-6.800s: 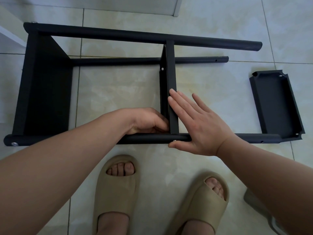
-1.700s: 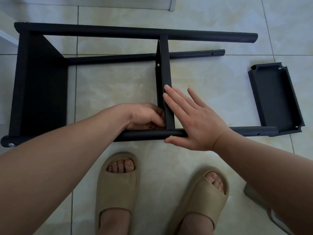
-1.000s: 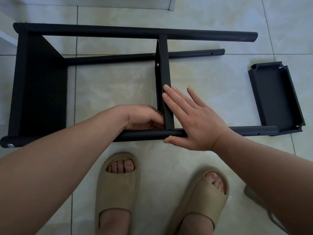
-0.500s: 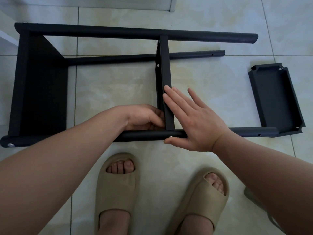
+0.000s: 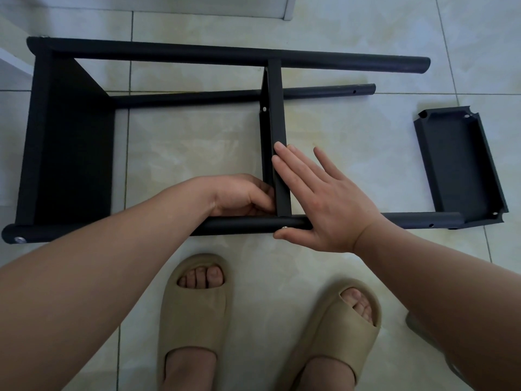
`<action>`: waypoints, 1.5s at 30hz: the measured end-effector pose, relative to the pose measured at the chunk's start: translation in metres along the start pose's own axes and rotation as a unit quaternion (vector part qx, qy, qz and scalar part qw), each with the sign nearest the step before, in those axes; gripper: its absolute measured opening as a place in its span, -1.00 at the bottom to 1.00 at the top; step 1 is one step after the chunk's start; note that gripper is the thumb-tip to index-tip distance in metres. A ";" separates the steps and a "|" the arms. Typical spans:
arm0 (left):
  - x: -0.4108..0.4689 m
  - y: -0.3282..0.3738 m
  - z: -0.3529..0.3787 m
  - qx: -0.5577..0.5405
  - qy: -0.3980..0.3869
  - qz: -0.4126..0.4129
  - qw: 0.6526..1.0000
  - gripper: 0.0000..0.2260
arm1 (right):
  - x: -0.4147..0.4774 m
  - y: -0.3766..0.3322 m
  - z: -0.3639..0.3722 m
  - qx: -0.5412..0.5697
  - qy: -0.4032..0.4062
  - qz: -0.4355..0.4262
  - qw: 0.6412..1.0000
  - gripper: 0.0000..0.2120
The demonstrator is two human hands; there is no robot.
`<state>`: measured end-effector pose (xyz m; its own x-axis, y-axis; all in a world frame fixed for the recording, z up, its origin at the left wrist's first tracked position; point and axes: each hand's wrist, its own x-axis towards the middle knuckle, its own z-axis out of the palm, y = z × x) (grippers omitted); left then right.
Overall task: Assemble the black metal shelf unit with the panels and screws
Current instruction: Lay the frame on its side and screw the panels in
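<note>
One corner matters: where the panel point(image 5: 275, 114), running straight away from me, meets the near tube point(image 5: 245, 224). There my left fingers point(image 5: 263, 191) curl, around what I cannot tell; my right fingers point(image 5: 290, 165) press its face flat, thumb beside the screw point(image 5: 284, 227).

Black shelf frame point(image 5: 180, 53), beige slippers point(image 5: 194, 303).
</note>
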<state>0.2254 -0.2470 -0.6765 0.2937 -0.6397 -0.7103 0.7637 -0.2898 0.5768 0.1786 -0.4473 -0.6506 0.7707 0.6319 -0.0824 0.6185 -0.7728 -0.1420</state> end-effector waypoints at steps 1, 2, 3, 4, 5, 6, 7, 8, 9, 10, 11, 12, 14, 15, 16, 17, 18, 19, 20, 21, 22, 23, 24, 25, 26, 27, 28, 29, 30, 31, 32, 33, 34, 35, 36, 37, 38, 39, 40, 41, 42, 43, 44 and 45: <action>0.000 0.000 0.000 0.000 -0.009 0.004 1.000 -0.84 | 0.000 0.000 0.000 0.000 0.001 0.000 1.000 -0.02; 0.000 0.001 0.000 0.005 -0.017 0.006 1.000 -0.84 | 0.000 0.000 0.000 -0.001 0.001 0.000 1.000 -0.02; 0.000 0.001 0.001 0.018 -0.021 0.007 1.000 -0.85 | 0.000 0.000 0.000 -0.002 0.001 0.000 1.000 -0.02; 0.000 0.001 0.001 0.035 -0.019 0.008 0.999 -0.84 | 0.000 0.000 0.000 -0.003 0.000 0.000 1.000 -0.02; 0.000 0.001 0.002 0.053 -0.012 0.008 0.998 -0.83 | 0.000 0.000 0.000 -0.005 -0.001 0.000 1.000 -0.02; 0.000 0.000 0.002 0.064 -0.001 0.007 0.998 -0.84 | 0.000 0.000 0.001 -0.005 -0.002 0.000 1.000 -0.02; 0.000 0.000 0.001 0.068 0.009 0.007 0.998 -0.84 | 0.000 -0.001 0.001 -0.005 -0.002 0.000 1.000 -0.02; 0.000 -0.001 0.001 0.068 0.017 0.007 0.998 -0.85 | 0.000 -0.001 0.001 -0.004 -0.002 0.001 1.000 -0.02; 0.000 -0.001 0.000 0.066 0.021 0.007 0.998 -0.85 | 0.000 -0.001 0.001 -0.004 -0.003 0.001 1.000 -0.02; 0.000 -0.001 0.000 0.060 0.023 0.007 0.998 -0.85 | 0.000 -0.001 0.001 -0.003 -0.003 0.001 1.000 -0.02; 0.001 -0.002 0.000 0.050 0.021 0.007 0.999 -0.83 | 0.000 0.000 0.000 -0.003 -0.003 0.001 1.000 -0.02; 0.001 -0.001 0.000 0.036 0.016 0.007 0.999 -0.82 | 0.000 0.000 0.000 -0.003 -0.002 0.001 1.000 -0.02; 0.000 0.000 0.000 0.016 -0.001 0.008 1.000 -0.83 | 0.000 -0.001 0.000 -0.004 -0.002 0.002 1.000 -0.02; -0.001 0.001 0.000 0.011 -0.012 0.009 1.000 -0.82 | 0.000 -0.001 0.000 -0.005 -0.004 0.002 1.000 -0.02; -0.001 0.002 0.001 0.008 -0.023 0.009 1.000 -0.82 | 0.000 -0.001 0.000 -0.006 -0.005 0.002 1.000 -0.02; -0.001 0.002 0.001 0.007 -0.031 0.008 0.999 -0.81 | 0.000 -0.001 0.000 -0.006 -0.006 0.002 1.000 -0.02; -0.001 0.002 0.001 0.012 -0.034 0.003 0.999 -0.82 | 0.000 -0.001 0.000 -0.007 -0.007 0.003 1.000 -0.02; -0.001 0.002 0.001 0.029 -0.032 -0.002 0.999 -0.83 | 0.000 -0.001 0.000 -0.007 -0.006 0.003 1.000 -0.02; -0.002 0.002 0.001 0.056 -0.024 -0.005 0.998 -0.83 | 0.000 -0.001 0.000 -0.007 -0.005 0.002 1.000 -0.02; -0.001 0.001 0.001 0.086 -0.010 -0.005 0.996 -0.84 | 0.000 -0.001 0.000 -0.005 -0.004 0.002 1.000 -0.02; -0.001 0.000 0.001 0.106 0.007 -0.001 0.994 -0.85 | 0.000 -0.001 0.000 -0.004 -0.003 0.001 1.000 -0.03; 0.000 0.000 0.000 0.114 0.020 0.004 0.993 -0.85 | 0.000 -0.001 0.000 -0.003 -0.002 0.001 1.000 -0.03; 0.001 -0.001 0.000 0.108 0.027 0.007 0.994 -0.84 | 0.000 -0.001 0.000 -0.003 -0.002 0.001 1.000 -0.03; 0.001 -0.001 0.000 0.093 0.026 0.009 0.995 -0.84 | 0.000 -0.001 0.000 -0.004 -0.002 0.001 1.000 -0.03; 0.001 -0.001 0.000 0.073 0.021 0.011 0.997 -0.86 | 0.000 -0.001 0.000 -0.005 -0.002 0.002 1.000 -0.02; 0.001 0.000 0.000 0.055 0.014 0.012 0.998 -0.86 | 0.000 -0.001 0.000 -0.005 -0.002 0.002 1.000 -0.02; 0.001 0.000 0.000 0.043 0.006 0.011 0.999 -0.86 | 0.000 -0.001 0.000 -0.006 -0.002 0.002 1.000 -0.02; 0.001 0.001 0.000 0.039 0.001 0.012 0.999 -0.85 | 0.000 -0.001 0.000 -0.005 -0.001 0.002 1.000 -0.02; 0.000 0.001 0.000 0.038 -0.002 0.015 0.999 -0.84 | 0.000 -0.001 0.000 -0.005 0.000 0.001 1.000 -0.02; 0.001 0.001 0.000 0.034 -0.006 0.019 0.999 -0.84 | 0.000 -0.001 0.001 -0.006 -0.001 0.001 1.000 -0.02; 0.001 0.001 -0.001 0.021 -0.012 0.020 1.000 -0.84 | 0.000 -0.001 0.001 -0.006 -0.002 0.001 1.000 -0.02; 0.002 0.001 -0.001 0.004 -0.020 0.019 1.000 -0.82 | 0.000 -0.001 0.001 -0.007 -0.002 0.002 1.000 -0.02; 0.002 0.000 0.000 -0.002 -0.026 0.017 1.000 -0.81 | 0.000 -0.001 0.001 -0.008 -0.002 0.002 1.000 -0.02; 0.003 -0.001 0.000 0.009 -0.027 0.017 0.999 -0.81 | 0.000 -0.001 0.001 -0.009 -0.001 0.001 1.000 -0.02; 0.003 -0.002 0.000 0.034 -0.021 0.017 0.999 -0.81 | 0.000 0.000 0.001 -0.009 0.002 0.001 1.000 -0.02; 0.003 -0.002 -0.001 0.062 -0.009 0.017 0.998 -0.83 | 0.000 0.000 0.001 -0.008 0.004 0.000 1.000 -0.02; 0.003 -0.003 -0.002 0.086 0.003 0.018 0.996 -0.84 | 0.000 0.000 0.001 -0.007 0.005 0.000 1.000 -0.02; 0.004 -0.003 -0.003 0.099 0.013 0.018 0.995 -0.86 | 0.000 0.000 0.002 -0.006 0.006 -0.001 1.000 -0.02; 0.004 -0.004 -0.003 0.100 0.018 0.018 0.995 -0.86 | 0.000 0.000 0.002 -0.006 0.005 -0.001 1.000 -0.02; 0.004 -0.003 -0.003 0.089 0.019 0.017 0.996 -0.86 | 0.000 0.000 0.003 -0.007 0.005 0.000 1.000 -0.02; 0.004 -0.003 -0.002 0.072 0.015 0.015 0.997 -0.86 | 0.000 0.000 0.002 -0.009 0.003 0.000 1.000 -0.02; 0.003 -0.002 -0.002 0.053 0.007 0.016 0.998 -0.86 | 0.000 0.000 0.002 -0.010 0.002 0.001 1.000 -0.02; 0.003 -0.002 -0.001 0.037 -0.003 0.018 0.999 -0.85 | 0.000 0.000 0.002 -0.011 0.002 0.001 1.000 -0.02; 0.003 -0.001 -0.001 0.027 -0.011 0.021 0.999 -0.84 | 0.000 0.000 0.002 -0.012 0.002 0.001 1.000 -0.02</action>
<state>0.2263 -0.2477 -0.6800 0.3119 -0.6683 -0.6754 0.7182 -0.2995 0.6281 0.1778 -0.4472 -0.6529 0.7729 0.6297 -0.0782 0.6199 -0.7756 -0.1188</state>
